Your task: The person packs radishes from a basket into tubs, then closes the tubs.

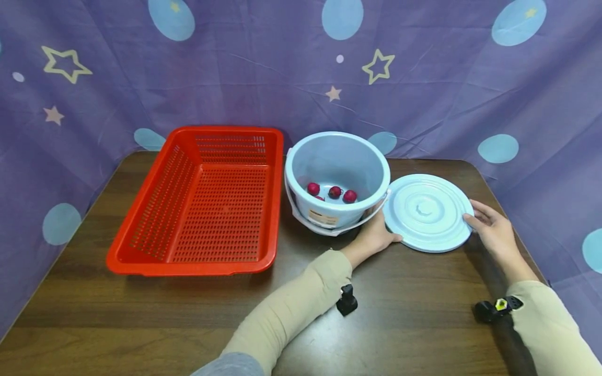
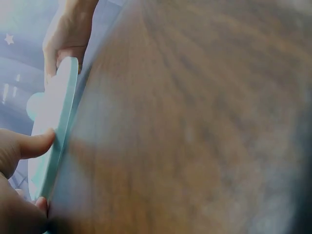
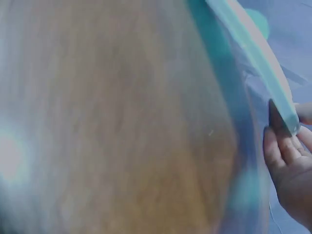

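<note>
A pale blue round lid (image 1: 425, 211) is to the right of a pale blue bucket (image 1: 338, 151), and both hands are at its edges. My left hand (image 1: 376, 236) grips the lid's left edge, thumb on top, with the other fingers partly hidden by the bucket and its handle. On the opposite edge, my right hand (image 1: 493, 230) pinches the lid between thumb and fingers. The right wrist view shows those fingers (image 3: 287, 146) under the lid's rim (image 3: 263, 68). Several small, round, dark red fruit-like things (image 1: 335, 192) lie at the bottom of the bucket.
A large red perforated plastic basket (image 1: 271, 209) stands left of the bucket on the brown wooden table (image 1: 400, 313). The bucket's white handle (image 1: 305, 222) hangs down at its front. Behind the table hangs a purple curtain (image 1: 282, 68) with stars and blue ovals.
</note>
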Demonstrator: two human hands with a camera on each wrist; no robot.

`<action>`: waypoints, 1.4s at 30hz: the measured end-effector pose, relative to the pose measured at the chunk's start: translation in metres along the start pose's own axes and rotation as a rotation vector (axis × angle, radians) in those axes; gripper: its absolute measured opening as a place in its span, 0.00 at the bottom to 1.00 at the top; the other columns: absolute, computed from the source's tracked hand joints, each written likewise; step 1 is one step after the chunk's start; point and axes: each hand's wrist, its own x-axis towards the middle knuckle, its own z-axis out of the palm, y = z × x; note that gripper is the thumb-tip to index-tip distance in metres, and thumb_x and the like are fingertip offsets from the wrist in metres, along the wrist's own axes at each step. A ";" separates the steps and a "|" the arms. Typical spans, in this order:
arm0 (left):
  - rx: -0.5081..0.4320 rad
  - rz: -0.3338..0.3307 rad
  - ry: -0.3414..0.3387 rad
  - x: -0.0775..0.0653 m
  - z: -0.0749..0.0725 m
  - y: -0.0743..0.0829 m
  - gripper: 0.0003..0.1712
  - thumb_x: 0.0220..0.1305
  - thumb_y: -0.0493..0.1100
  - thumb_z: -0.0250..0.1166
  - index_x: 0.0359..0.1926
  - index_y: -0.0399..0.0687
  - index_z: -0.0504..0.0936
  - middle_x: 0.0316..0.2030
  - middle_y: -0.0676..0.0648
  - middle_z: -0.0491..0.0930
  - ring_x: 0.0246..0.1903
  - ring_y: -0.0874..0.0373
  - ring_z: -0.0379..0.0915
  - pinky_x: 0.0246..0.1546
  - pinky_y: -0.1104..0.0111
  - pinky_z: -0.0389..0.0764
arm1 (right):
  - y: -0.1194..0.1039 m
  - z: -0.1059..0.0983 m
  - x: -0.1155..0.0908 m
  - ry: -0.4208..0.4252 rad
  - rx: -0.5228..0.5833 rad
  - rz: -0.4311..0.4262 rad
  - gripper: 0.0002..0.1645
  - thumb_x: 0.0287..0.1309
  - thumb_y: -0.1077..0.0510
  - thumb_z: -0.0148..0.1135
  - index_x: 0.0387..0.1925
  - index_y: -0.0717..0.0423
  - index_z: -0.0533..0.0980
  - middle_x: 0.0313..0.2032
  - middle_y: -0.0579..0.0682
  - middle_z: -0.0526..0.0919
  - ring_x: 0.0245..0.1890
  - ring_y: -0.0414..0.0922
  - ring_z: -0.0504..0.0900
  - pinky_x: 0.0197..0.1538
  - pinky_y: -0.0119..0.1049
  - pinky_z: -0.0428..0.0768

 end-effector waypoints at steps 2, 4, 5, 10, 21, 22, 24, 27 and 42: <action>-0.057 0.007 -0.005 0.000 -0.001 -0.001 0.59 0.50 0.35 0.78 0.77 0.43 0.51 0.75 0.44 0.53 0.74 0.56 0.44 0.70 0.75 0.43 | -0.003 -0.002 -0.002 0.004 0.168 0.052 0.34 0.65 0.61 0.63 0.69 0.65 0.65 0.32 0.28 0.82 0.33 0.24 0.79 0.33 0.18 0.75; -0.108 0.023 -0.012 0.000 -0.002 -0.002 0.57 0.52 0.34 0.76 0.77 0.41 0.51 0.75 0.44 0.53 0.74 0.57 0.45 0.69 0.75 0.43 | -0.006 -0.004 -0.003 0.005 0.314 0.099 0.33 0.63 0.63 0.65 0.68 0.58 0.68 0.33 0.32 0.84 0.33 0.26 0.80 0.32 0.20 0.76; -0.139 0.029 -0.013 0.000 -0.002 -0.002 0.56 0.53 0.33 0.75 0.76 0.40 0.51 0.75 0.44 0.53 0.74 0.57 0.45 0.70 0.75 0.43 | -0.007 -0.006 -0.004 0.008 0.351 0.112 0.30 0.63 0.62 0.65 0.66 0.54 0.72 0.34 0.33 0.84 0.32 0.27 0.80 0.31 0.20 0.76; -0.186 0.018 -0.015 -0.001 -0.005 -0.003 0.51 0.58 0.35 0.72 0.76 0.40 0.54 0.73 0.42 0.59 0.72 0.55 0.52 0.69 0.75 0.50 | -0.011 -0.008 -0.009 0.009 0.483 0.121 0.19 0.62 0.62 0.66 0.53 0.44 0.83 0.36 0.35 0.85 0.29 0.29 0.80 0.27 0.21 0.75; -0.251 0.003 -0.058 0.000 -0.009 -0.003 0.47 0.63 0.40 0.70 0.76 0.44 0.55 0.63 0.44 0.72 0.53 0.54 0.72 0.53 0.76 0.69 | -0.011 -0.013 -0.017 0.070 0.477 0.152 0.30 0.62 0.59 0.66 0.66 0.48 0.74 0.38 0.32 0.85 0.26 0.30 0.77 0.23 0.22 0.72; -0.244 0.009 -0.064 0.000 -0.010 -0.002 0.46 0.63 0.41 0.70 0.76 0.45 0.56 0.62 0.44 0.73 0.52 0.54 0.72 0.53 0.76 0.69 | -0.012 -0.015 -0.018 0.070 0.480 0.152 0.28 0.63 0.59 0.66 0.64 0.46 0.75 0.38 0.32 0.85 0.26 0.30 0.76 0.23 0.23 0.72; -0.228 0.034 -0.068 -0.001 -0.012 0.001 0.45 0.63 0.43 0.71 0.75 0.44 0.57 0.58 0.45 0.75 0.50 0.56 0.72 0.51 0.77 0.69 | -0.012 -0.019 -0.020 0.071 0.498 0.144 0.25 0.62 0.60 0.66 0.61 0.44 0.78 0.38 0.32 0.85 0.26 0.30 0.77 0.24 0.22 0.73; -0.203 0.071 -0.073 -0.004 -0.014 0.009 0.42 0.63 0.46 0.70 0.73 0.44 0.61 0.53 0.46 0.76 0.50 0.58 0.72 0.50 0.78 0.69 | -0.014 -0.026 -0.023 0.070 0.525 0.125 0.21 0.63 0.61 0.66 0.56 0.42 0.81 0.39 0.32 0.85 0.30 0.29 0.79 0.27 0.21 0.75; 0.162 0.246 -0.048 -0.029 -0.038 0.058 0.50 0.64 0.64 0.63 0.77 0.48 0.53 0.54 0.50 0.69 0.47 0.64 0.65 0.42 0.79 0.65 | -0.038 -0.042 -0.041 0.151 0.601 -0.030 0.17 0.66 0.64 0.61 0.55 0.55 0.82 0.41 0.40 0.87 0.36 0.32 0.85 0.32 0.21 0.79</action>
